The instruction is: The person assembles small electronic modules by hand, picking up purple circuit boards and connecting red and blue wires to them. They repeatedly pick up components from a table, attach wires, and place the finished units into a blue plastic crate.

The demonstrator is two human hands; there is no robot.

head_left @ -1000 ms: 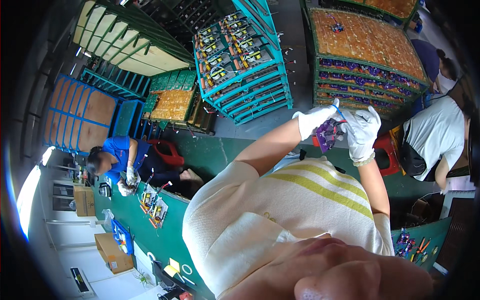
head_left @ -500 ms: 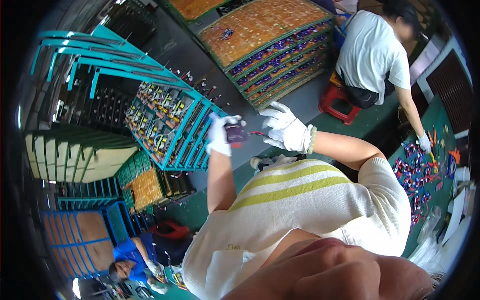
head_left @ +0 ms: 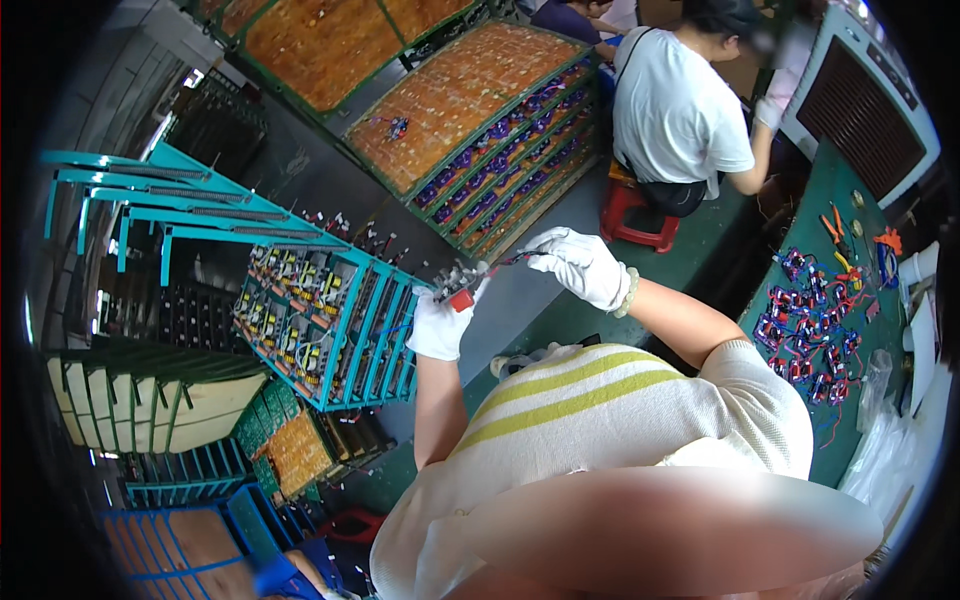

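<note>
Left hand (head_left: 436, 322): white-gloved, mid-frame, fingers curled around a small circuit board (head_left: 463, 277) with a red block (head_left: 460, 301).
Right hand (head_left: 585, 268): just to its right, thumb and fingertips pinching dark wires (head_left: 520, 257).
Teal rack (head_left: 355, 322): left of centre, yellow-and-grey modules (head_left: 305, 300) inside.
Orange-topped rack (head_left: 470, 90): upper centre, purple assemblies (head_left: 510, 135) along its stacked shelves.

A circuit board (head_left: 463, 279) with a red block (head_left: 461, 301) sits tilted in the left hand (head_left: 437, 326), its wires (head_left: 514, 259) reaching the right hand (head_left: 586, 268)
</note>
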